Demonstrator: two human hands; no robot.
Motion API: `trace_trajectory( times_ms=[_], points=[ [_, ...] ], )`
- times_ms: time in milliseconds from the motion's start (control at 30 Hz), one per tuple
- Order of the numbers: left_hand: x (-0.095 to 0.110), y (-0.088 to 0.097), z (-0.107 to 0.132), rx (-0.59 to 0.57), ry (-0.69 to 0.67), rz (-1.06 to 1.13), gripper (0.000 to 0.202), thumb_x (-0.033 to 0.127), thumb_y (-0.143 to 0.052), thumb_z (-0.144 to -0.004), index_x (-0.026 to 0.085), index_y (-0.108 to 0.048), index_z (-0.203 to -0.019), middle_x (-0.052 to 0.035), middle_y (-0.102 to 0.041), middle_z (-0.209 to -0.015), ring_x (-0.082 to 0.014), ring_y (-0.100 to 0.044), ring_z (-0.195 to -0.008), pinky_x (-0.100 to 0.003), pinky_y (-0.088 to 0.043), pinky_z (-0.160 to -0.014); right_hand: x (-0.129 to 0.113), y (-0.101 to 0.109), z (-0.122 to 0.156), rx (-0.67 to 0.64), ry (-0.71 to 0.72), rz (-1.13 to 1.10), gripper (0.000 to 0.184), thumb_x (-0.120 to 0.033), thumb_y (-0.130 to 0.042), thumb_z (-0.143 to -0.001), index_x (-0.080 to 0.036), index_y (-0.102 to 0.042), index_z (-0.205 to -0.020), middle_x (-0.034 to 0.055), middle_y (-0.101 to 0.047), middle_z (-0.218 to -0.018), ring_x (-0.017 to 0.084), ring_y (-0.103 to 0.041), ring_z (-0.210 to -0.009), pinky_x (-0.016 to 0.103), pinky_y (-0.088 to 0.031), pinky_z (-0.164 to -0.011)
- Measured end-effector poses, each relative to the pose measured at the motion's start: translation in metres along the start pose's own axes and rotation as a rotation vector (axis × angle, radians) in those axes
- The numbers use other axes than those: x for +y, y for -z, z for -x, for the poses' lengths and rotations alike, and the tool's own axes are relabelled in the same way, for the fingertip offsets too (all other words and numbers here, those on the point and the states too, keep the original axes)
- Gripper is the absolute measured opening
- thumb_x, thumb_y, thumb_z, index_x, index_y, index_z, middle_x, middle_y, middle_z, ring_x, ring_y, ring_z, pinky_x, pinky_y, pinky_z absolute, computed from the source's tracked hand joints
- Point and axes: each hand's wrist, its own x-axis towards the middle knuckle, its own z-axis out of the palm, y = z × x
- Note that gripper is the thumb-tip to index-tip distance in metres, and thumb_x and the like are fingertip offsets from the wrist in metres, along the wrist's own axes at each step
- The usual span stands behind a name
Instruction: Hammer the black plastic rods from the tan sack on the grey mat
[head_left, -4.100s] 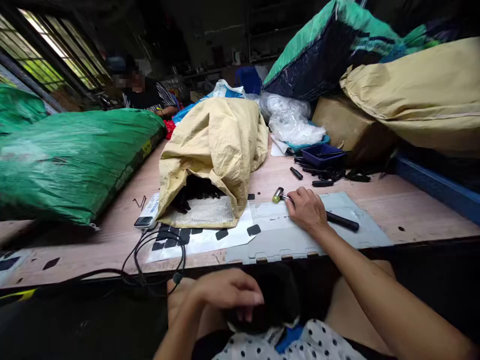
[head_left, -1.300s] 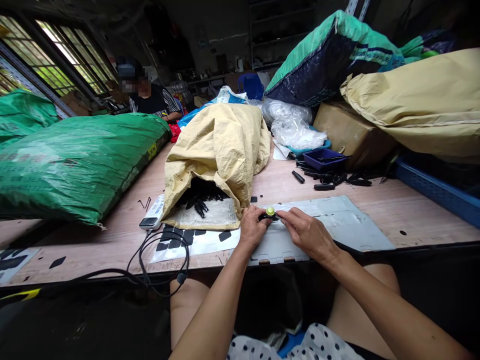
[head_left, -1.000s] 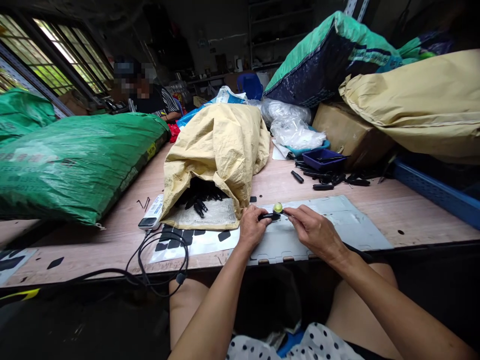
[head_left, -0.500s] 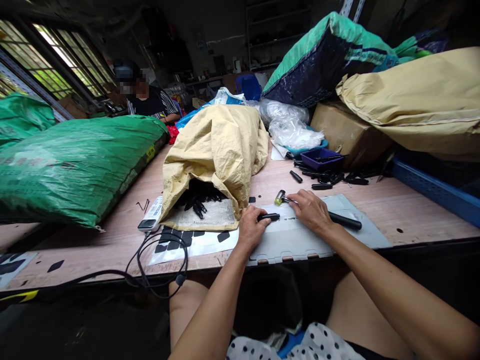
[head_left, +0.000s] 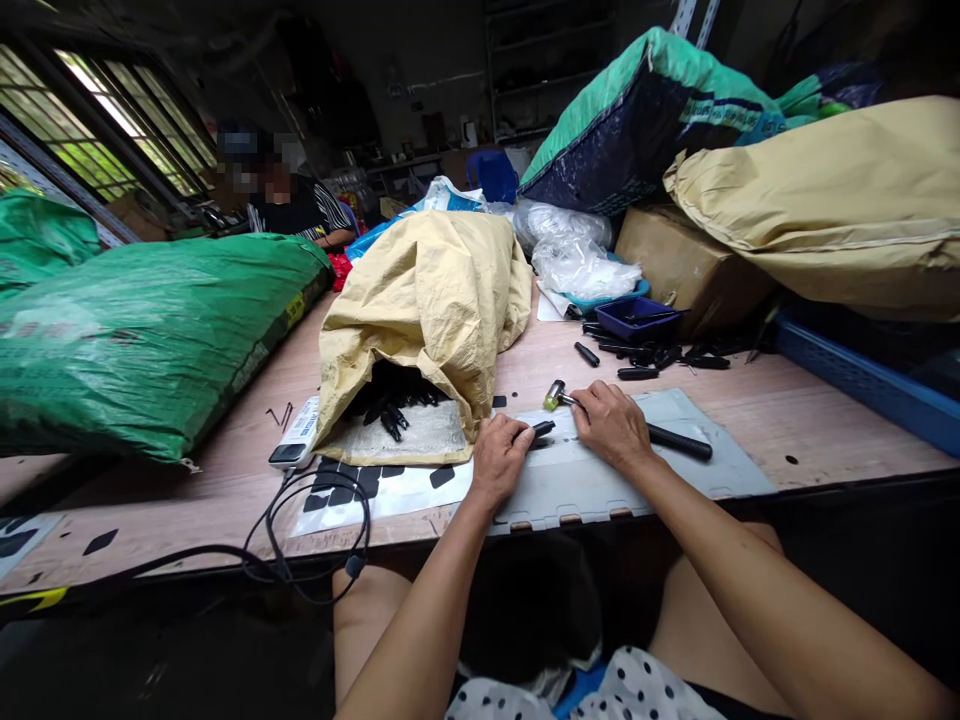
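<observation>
Your left hand [head_left: 498, 460] is closed around a black piece [head_left: 543, 429], whose free end sticks out past your thumb and fingers, pointing right, just above or against the grey board [head_left: 577, 480] at the desk's near edge. Your right hand [head_left: 611, 425] grips a hammer [head_left: 681, 443] by its metal shank, close to the head; the head, with a yellowish face, lies to the left of your fingers, well apart from the black piece, and the dark handle runs out to the right under your wrist, over the board. Left of the board, a white sheet [head_left: 412, 502] with dark patches lies partly under the beige sack [head_left: 435, 290], whose mouth opens toward you on more black pieces [head_left: 394, 415]. Beyond your right hand, a loose heap [head_left: 652, 357] of similar pieces lies on the desk [head_left: 810, 420] beside a small purple tray [head_left: 611, 318]. A co-worker [head_left: 296, 210] sits across from you.
</observation>
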Motion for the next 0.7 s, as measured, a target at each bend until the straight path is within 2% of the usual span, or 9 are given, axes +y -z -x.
trace_trajectory(
  times_ms=[233,367,433,500,533,567,600,667,700],
  points=[
    [0.003,0.003,-0.003,0.033,-0.033,0.002,0.029,0.032,-0.049,-0.103,0.021,-0.072,-0.091,-0.0047,-0.067,-0.094,-0.0213,-0.053,-0.092,-0.037,-0.040,-0.090,-0.001,0.003,0.000,-0.021,-0.005,-0.002,0.032,-0.040,-0.057,-0.092,-0.020,-0.073,-0.111,0.0104,-0.063,-0.102,0.026,-0.052,-0.098,0.035,-0.036,-0.083],
    [0.022,0.016,0.031,0.099,-0.256,0.156,0.028,0.037,-0.045,-0.103,0.020,-0.068,-0.102,-0.0067,-0.068,-0.095,-0.0208,-0.057,-0.092,-0.036,-0.042,-0.088,-0.001,0.002,-0.001,-0.031,-0.015,-0.013,0.032,-0.042,-0.057,-0.092,-0.020,-0.073,-0.109,0.0105,-0.064,-0.103,0.026,-0.052,-0.099,0.035,-0.036,-0.083],
    [0.029,0.016,0.065,-0.025,-0.412,0.213,0.032,0.041,-0.044,-0.103,0.020,-0.067,-0.108,-0.0077,-0.070,-0.092,-0.0205,-0.059,-0.087,-0.036,-0.044,-0.085,-0.001,0.001,-0.002,-0.026,-0.016,-0.011,0.031,-0.041,-0.056,-0.092,-0.020,-0.073,-0.108,0.0103,-0.063,-0.103,0.025,-0.052,-0.099,0.035,-0.036,-0.084],
    [0.026,0.004,0.103,-0.300,-0.528,0.196,0.035,0.046,-0.046,-0.100,0.022,-0.069,-0.109,-0.0071,-0.071,-0.086,-0.0204,-0.062,-0.081,-0.037,-0.046,-0.083,-0.001,0.000,-0.001,-0.018,-0.020,-0.006,0.031,-0.041,-0.056,-0.092,-0.019,-0.072,-0.107,0.0102,-0.063,-0.103,0.025,-0.052,-0.099,0.035,-0.036,-0.084],
    [0.020,-0.006,0.120,-0.472,-0.529,0.158,0.035,0.048,-0.047,-0.098,0.023,-0.070,-0.107,-0.0063,-0.071,-0.084,-0.0207,-0.064,-0.079,-0.037,-0.047,-0.082,-0.001,0.000,-0.001,-0.015,-0.019,-0.005,0.031,-0.040,-0.056,-0.092,-0.019,-0.072,-0.108,0.0101,-0.063,-0.103,0.025,-0.052,-0.099,0.035,-0.035,-0.084],
    [0.011,-0.018,0.134,-0.624,-0.446,0.113,0.035,0.050,-0.049,-0.097,0.025,-0.071,-0.104,-0.0059,-0.072,-0.083,-0.0214,-0.065,-0.079,-0.038,-0.048,-0.082,-0.001,0.000,-0.001,-0.014,-0.018,-0.007,0.031,-0.040,-0.056,-0.092,-0.019,-0.072,-0.108,0.0100,-0.062,-0.103,0.025,-0.052,-0.099,0.035,-0.035,-0.084],
    [0.000,-0.031,0.145,-0.742,-0.289,0.073,0.034,0.050,-0.050,-0.095,0.026,-0.072,-0.102,-0.0058,-0.073,-0.083,-0.0227,-0.068,-0.081,-0.038,-0.050,-0.082,-0.001,0.000,-0.001,-0.015,-0.017,-0.009,0.031,-0.039,-0.056,-0.092,-0.019,-0.072,-0.108,0.0099,-0.062,-0.103,0.025,-0.051,-0.099,0.035,-0.035,-0.084],
    [-0.023,-0.057,0.155,-0.848,0.090,0.056,0.034,0.053,-0.051,-0.092,0.028,-0.074,-0.097,-0.0070,-0.074,-0.084,-0.0275,-0.071,-0.085,-0.040,-0.053,-0.077,-0.001,-0.001,-0.001,-0.014,-0.017,-0.011,0.031,-0.039,-0.056,-0.092,-0.019,-0.072,-0.108,0.0099,-0.062,-0.103,0.025,-0.051,-0.099,0.035,-0.035,-0.084],
    [-0.033,-0.068,0.154,-0.859,0.220,0.075,0.035,0.054,-0.052,-0.091,0.029,-0.075,-0.097,-0.0078,-0.074,-0.085,-0.0302,-0.072,-0.088,-0.041,-0.054,-0.076,-0.001,-0.001,-0.001,-0.014,-0.019,-0.010,0.031,-0.040,-0.055,-0.092,-0.019,-0.072,-0.108,0.0099,-0.062,-0.103,0.025,-0.051,-0.098,0.035,-0.035,-0.083]
  ],
)
